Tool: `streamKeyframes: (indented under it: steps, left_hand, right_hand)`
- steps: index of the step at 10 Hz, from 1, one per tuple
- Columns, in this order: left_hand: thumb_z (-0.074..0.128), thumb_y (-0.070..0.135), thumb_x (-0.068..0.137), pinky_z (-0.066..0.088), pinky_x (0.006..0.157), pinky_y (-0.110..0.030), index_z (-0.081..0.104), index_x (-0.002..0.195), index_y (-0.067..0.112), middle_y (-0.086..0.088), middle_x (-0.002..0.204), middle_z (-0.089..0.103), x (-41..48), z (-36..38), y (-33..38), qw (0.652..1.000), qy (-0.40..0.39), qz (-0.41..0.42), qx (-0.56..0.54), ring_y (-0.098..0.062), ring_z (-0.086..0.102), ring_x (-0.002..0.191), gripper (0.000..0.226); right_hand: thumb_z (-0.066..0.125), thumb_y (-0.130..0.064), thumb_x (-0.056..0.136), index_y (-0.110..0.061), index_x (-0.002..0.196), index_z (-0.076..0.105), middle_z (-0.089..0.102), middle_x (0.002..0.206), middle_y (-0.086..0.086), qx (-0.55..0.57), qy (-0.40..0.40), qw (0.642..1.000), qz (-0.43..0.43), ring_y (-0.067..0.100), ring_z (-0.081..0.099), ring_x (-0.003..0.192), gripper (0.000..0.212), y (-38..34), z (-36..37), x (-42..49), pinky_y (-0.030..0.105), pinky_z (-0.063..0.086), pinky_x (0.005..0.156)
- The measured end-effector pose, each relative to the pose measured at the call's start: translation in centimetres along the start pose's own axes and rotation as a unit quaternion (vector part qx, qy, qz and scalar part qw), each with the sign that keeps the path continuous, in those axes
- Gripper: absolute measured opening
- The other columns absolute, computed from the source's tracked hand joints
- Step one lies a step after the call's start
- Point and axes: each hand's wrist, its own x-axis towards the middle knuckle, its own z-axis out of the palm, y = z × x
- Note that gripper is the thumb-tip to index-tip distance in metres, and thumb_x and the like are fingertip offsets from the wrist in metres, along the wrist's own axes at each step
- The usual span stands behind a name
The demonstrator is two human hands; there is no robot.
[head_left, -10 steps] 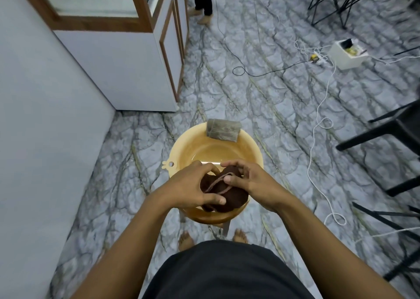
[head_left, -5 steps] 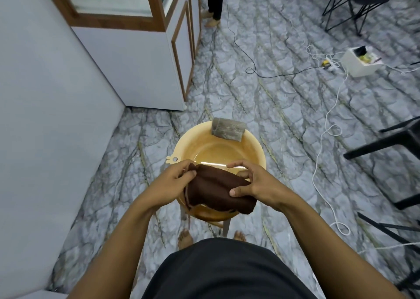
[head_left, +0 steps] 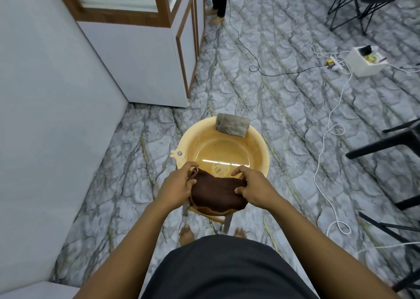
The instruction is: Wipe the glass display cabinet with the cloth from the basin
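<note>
head view, looking down. a dark brown cloth [head_left: 216,193] is held above the near rim of a round yellow basin [head_left: 261,153], stretched between both hands. the left hand [head_left: 179,186] grasps the cloth's left end: its fingers [head_left: 189,166] curl over the far edge and the thumb presses on the fabric, where a thin loop of hem shows. the right hand [head_left: 252,188] grasps the right end, fingers [head_left: 238,170] curled over the far edge and the thumb pinching from the near side. the cloth's lower edge hides the basin's near rim.

the basin rests on a stool [head_left: 228,222], of which only the legs show. its bottom carries a small label [head_left: 218,169] and reflects a bright strip of light. a folded grey cloth [head_left: 231,125] lies draped over the far rim.

the glass display cabinet [head_left: 145,67] stands at upper left, well apart from the basin, with wood-framed glass above white panels, beside a pale wall [head_left: 45,117].

on the grey marbled floor [head_left: 284,117] at upper right are a white box [head_left: 366,62], a white cable [head_left: 322,144] and a black cable [head_left: 254,68]. black chair legs [head_left: 381,142] enter at the right edge. another person's legs [head_left: 219,1] stand near the cabinet's far end. the wearer's bare feet [head_left: 186,235] show just behind the stool.
</note>
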Motion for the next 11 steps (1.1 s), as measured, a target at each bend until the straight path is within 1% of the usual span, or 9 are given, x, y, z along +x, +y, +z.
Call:
streamKeyframes:
  steps: [1,2,3,4,5,7,9,10,11]
  left_hand:
    - [0.057,0.016,0.1,0.041,0.08,-0.029,0.042,0.145,0.033,-0.001,0.125,0.063,0.0,0.4,-0.4,1.0,0.013,0.015,0.015,-0.022,0.061,0.108,0.051]
    - [0.058,0.028,0.1,0.049,0.082,-0.032,0.04,0.148,0.037,0.004,0.134,0.05,-0.4,0.1,-0.8,0.995,0.016,0.054,0.078,-0.02,0.061,0.103,0.052]
    - [0.063,0.046,0.093,0.047,0.098,-0.038,0.044,0.146,0.041,0.005,0.149,0.034,-0.7,-0.4,-1.1,0.979,-0.027,0.097,0.178,-0.023,0.052,0.118,0.056]
    - [0.067,0.043,0.09,0.042,0.098,-0.035,0.049,0.143,0.041,0.008,0.149,0.034,-0.4,-0.3,-1.3,0.953,-0.047,0.122,0.274,-0.022,0.043,0.123,0.055]
    - [0.065,0.02,0.089,0.04,0.085,-0.032,0.059,0.132,0.035,0.005,0.138,0.047,0.0,0.3,-1.5,0.955,-0.01,0.144,0.258,-0.022,0.046,0.116,0.046]
    - [0.083,-0.003,0.058,0.039,0.056,-0.028,0.064,0.101,0.026,-0.001,0.113,0.059,-0.3,1.7,-2.9,0.962,0.053,0.158,0.215,-0.024,0.058,0.085,0.055]
    - [0.085,0.005,0.068,0.051,0.057,-0.033,0.049,0.132,0.032,-0.007,0.13,0.053,-2.3,2.6,-2.8,0.973,0.117,0.078,0.182,-0.028,0.061,0.095,0.078]
    - [0.084,0.012,0.075,0.046,0.066,-0.029,0.047,0.143,0.028,-0.005,0.138,0.047,-5.2,3.4,-2.0,0.977,0.176,-0.006,0.119,-0.027,0.059,0.106,0.078]
    - [0.072,0.023,0.089,0.045,0.072,-0.029,0.044,0.147,0.025,-0.003,0.138,0.045,-8.1,5.4,-1.1,0.967,0.235,-0.088,0.052,-0.023,0.056,0.112,0.065]
  right_hand:
    - [0.067,-0.005,0.089,-0.026,0.123,0.058,0.061,0.115,0.0,-0.074,0.016,0.997,-0.014,0.02,0.058,0.106,0.042,0.0,0.5,-0.1,0.031,0.052,0.082]
    - [0.064,-0.015,0.091,-0.024,0.125,0.064,0.054,0.128,-0.004,-0.188,0.068,0.977,-0.069,0.018,0.044,0.123,0.035,0.1,0.8,-0.6,0.03,0.043,0.095]
    - [0.059,-0.033,0.092,-0.025,0.125,0.067,0.058,0.125,-0.007,-0.249,0.058,0.959,-0.126,0.018,0.041,0.122,0.035,0.1,0.9,-1.2,0.036,0.037,0.099]
    - [0.057,-0.048,0.093,-0.028,0.128,0.063,0.061,0.117,-0.006,-0.321,0.015,0.938,-0.132,0.018,0.045,0.115,0.042,0.2,1.5,-1.6,0.039,0.034,0.096]
    - [0.058,-0.049,0.093,-0.026,0.128,0.062,0.059,0.114,-0.005,-0.338,0.022,0.93,-0.142,0.02,0.047,0.112,0.042,0.2,1.9,-1.7,0.039,0.035,0.095]
    - [0.062,-0.045,0.091,-0.024,0.118,0.058,0.058,0.117,-0.004,-0.374,0.041,0.909,-0.181,0.02,0.048,0.11,0.035,0.5,2.3,-1.4,0.037,0.037,0.094]
    - [0.064,-0.054,0.086,-0.026,0.123,0.053,0.053,0.118,-0.003,-0.376,0.021,0.896,-0.236,0.022,0.045,0.112,0.048,1.6,1.8,-1.0,0.041,0.037,0.095]
    - [0.058,-0.062,0.087,-0.028,0.127,0.053,0.051,0.121,-0.002,-0.36,0.005,0.89,-0.281,0.023,0.043,0.116,0.053,1.2,1.3,-1.0,0.043,0.037,0.099]
    - [0.055,-0.049,0.094,-0.026,0.127,0.057,0.052,0.12,0.0,-0.361,-0.02,0.869,-0.338,0.025,0.045,0.115,0.04,-0.3,1.5,-0.8,0.042,0.038,0.096]
